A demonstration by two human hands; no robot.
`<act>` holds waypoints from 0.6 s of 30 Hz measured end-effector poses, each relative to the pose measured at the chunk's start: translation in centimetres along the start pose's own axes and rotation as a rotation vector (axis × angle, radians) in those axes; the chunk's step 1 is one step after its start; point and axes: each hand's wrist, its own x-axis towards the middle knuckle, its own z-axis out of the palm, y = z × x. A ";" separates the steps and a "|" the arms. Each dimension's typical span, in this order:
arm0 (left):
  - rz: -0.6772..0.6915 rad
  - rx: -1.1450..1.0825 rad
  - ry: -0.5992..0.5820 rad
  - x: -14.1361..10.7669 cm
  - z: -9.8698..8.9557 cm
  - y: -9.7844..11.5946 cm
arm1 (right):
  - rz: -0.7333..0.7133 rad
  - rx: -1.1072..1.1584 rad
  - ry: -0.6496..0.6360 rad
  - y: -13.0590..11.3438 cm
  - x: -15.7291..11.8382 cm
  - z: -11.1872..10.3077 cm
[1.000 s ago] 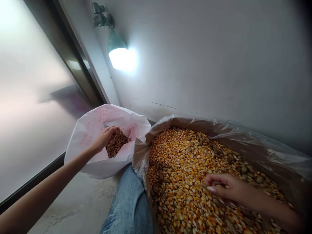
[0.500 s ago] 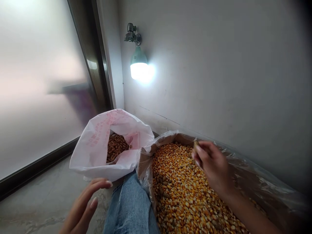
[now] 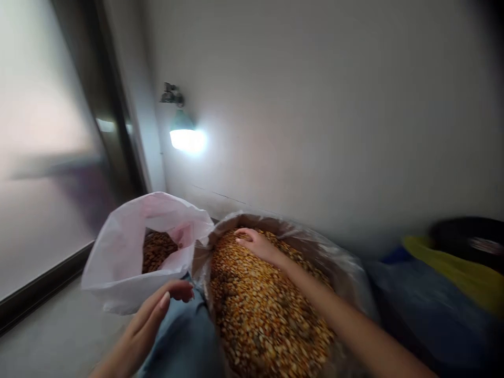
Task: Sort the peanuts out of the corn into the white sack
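My right hand (image 3: 258, 245) reaches over the yellow corn kernels (image 3: 260, 304) at the far end of a plastic-lined sack (image 3: 299, 228). Its fingers point left, low over the kernels, with thumb and fingers apart and nothing visible between them. Darker brown pieces lie mixed among the corn. My left hand (image 3: 155, 310) hovers above my jeans-clad leg (image 3: 181, 336), empty, its fingers stretched forward and slightly bent. Just beyond it stands a white bag (image 3: 114, 252) with pink print, its mouth wide, holding brown nut-like pieces (image 3: 157, 251). Motion blurs the picture somewhat.
A lit bulb lamp (image 3: 183, 134) hangs from a fitting on the pale wall (image 3: 315, 105). At left is a frosted panel with a dark frame (image 3: 106, 105). Yellow (image 3: 460, 273) and blue plastic (image 3: 425, 304) and a black round object (image 3: 472, 244) lie at right.
My right hand, which pinched a small brownish piece above the corn, has moved down and left over the kernels; the piece no longer shows. The view has swung right.
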 end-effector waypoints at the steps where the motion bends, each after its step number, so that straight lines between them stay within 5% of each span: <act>1: 0.013 -0.013 -0.062 1.6 0.5 0.8 | 0.051 -0.044 0.069 1.6 -2.3 -2.7; 5: 0.086 0.042 -0.462 10.2 5.9 4.4 | 0.345 -0.016 0.507 7.5 -12.3 -10.3; 8: 0.167 0.199 -0.462 15.4 12.0 4.9 | 0.388 -0.038 0.605 9.5 -17.8 -11.6; 13: 0.220 0.420 -0.298 17.4 18.7 -1.9 | 0.270 -0.358 0.431 8.9 -20.3 -10.6; 18: 0.121 0.596 -0.096 17.6 19.0 -9.1 | 0.476 -0.352 0.389 9.3 -17.8 -9.2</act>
